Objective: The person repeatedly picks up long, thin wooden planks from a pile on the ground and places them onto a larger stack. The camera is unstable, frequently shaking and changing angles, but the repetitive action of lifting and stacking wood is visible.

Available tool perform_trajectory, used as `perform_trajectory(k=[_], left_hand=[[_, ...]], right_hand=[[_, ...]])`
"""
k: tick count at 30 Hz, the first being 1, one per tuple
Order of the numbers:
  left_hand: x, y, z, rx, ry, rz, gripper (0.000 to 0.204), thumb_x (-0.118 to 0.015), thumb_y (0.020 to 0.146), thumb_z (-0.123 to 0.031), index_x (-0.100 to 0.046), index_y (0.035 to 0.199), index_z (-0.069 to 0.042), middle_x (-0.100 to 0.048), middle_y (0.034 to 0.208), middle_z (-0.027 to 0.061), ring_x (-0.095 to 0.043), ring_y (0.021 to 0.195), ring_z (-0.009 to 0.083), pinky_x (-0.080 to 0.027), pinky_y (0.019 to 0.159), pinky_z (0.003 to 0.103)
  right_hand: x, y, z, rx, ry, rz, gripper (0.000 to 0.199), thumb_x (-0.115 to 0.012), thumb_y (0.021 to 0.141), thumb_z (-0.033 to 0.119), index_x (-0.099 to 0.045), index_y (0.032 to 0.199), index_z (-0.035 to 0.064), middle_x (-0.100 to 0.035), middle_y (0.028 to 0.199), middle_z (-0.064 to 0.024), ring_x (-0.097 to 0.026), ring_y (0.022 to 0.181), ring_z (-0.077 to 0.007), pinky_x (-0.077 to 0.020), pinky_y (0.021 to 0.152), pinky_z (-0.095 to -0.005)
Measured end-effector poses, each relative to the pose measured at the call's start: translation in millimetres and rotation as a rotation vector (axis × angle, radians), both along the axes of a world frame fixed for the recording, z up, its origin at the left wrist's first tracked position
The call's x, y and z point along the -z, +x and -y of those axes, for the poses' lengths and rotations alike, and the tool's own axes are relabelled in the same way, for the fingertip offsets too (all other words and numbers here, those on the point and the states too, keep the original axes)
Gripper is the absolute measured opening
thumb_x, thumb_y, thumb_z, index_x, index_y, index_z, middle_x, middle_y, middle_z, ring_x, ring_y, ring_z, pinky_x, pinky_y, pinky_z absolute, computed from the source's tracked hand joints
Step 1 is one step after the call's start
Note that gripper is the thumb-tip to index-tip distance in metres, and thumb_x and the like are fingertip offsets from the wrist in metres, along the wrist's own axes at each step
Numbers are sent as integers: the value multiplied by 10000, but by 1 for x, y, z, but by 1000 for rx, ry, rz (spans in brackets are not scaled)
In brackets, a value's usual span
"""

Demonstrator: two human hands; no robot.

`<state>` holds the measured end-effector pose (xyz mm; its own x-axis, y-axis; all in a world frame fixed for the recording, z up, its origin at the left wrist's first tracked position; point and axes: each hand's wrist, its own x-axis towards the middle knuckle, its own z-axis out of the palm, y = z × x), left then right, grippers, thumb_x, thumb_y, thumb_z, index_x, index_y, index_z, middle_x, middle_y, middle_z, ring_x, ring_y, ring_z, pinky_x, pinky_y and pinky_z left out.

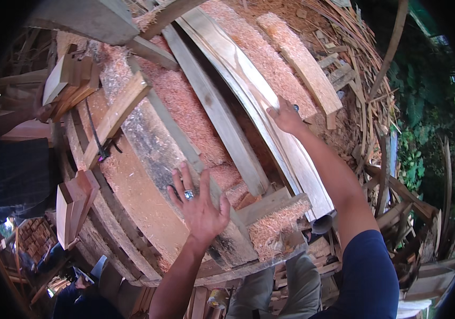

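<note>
Left hand (198, 202) in the lower centre of the frame, fingers spread and grasping nothing, ring on one finger, hovering over or resting on the worn, dust-caked surface (148, 159); contact impossible to tell. Right hand (287, 118) up in the centre right, palm down and fingers splayed, pressed flat on the long pale plank (249, 90), not clenched around it. Plank stretched from the top centre down to the lower right, bent by the lens. Reddish sawdust (195, 111) heaped between the boards. Short wood offcuts (70, 80) piled at the upper left. Thin strips (365, 69) tangled along the right.
</note>
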<state>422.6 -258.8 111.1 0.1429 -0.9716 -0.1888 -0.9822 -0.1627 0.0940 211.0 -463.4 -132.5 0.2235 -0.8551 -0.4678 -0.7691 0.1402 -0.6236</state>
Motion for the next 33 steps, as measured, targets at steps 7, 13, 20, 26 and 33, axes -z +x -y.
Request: perform_trajectory(k=[7,13,20,26,33], left_hand=[[-3,-1,-5,9,-11,65,678,-526,806,-335,-406,1408,-49,-157,1549,290,-90,1441,465,-25,1120,616],[-4,3,-6,-9,-39,25,674,-541,797,-312,-411,1406,-53,-158,1549,287,-97,1436,468,-24,1115,622],[-7,-2,0,-32,-22,6,682,-568,781,-324,-430,1399,-69,-144,1557,275,-74,1443,461,-34,1119,626],[-6,0,-3,-29,-5,27,673,-571,778,-318,-437,1393,-78,-135,1564,264,-46,1453,449,-35,1125,621],[-2,1,-6,7,-37,42,654,-518,796,-313,-424,1390,-55,-163,1543,292,-94,1434,474,-43,1110,637]], right_hand=[[-42,-129,-174,25,140,10,762,-556,906,533,-352,1450,39,-387,1440,-273,-390,1334,-412,-318,1111,-434],[-20,-188,-295,651,272,145,660,-588,918,463,-466,1328,-39,-576,1253,-183,-566,1111,-301,-432,951,-366],[8,-149,-318,1643,658,541,655,-374,935,569,-505,1327,59,-561,1305,-101,-540,1136,-278,-424,976,-385],[26,-139,-328,1644,568,790,603,-352,938,479,-512,1315,36,-555,1314,-125,-539,1159,-289,-391,1022,-404],[1,-110,-284,1674,546,794,554,-449,884,395,-544,1260,-1,-597,1219,-147,-572,1093,-287,-420,971,-386]])
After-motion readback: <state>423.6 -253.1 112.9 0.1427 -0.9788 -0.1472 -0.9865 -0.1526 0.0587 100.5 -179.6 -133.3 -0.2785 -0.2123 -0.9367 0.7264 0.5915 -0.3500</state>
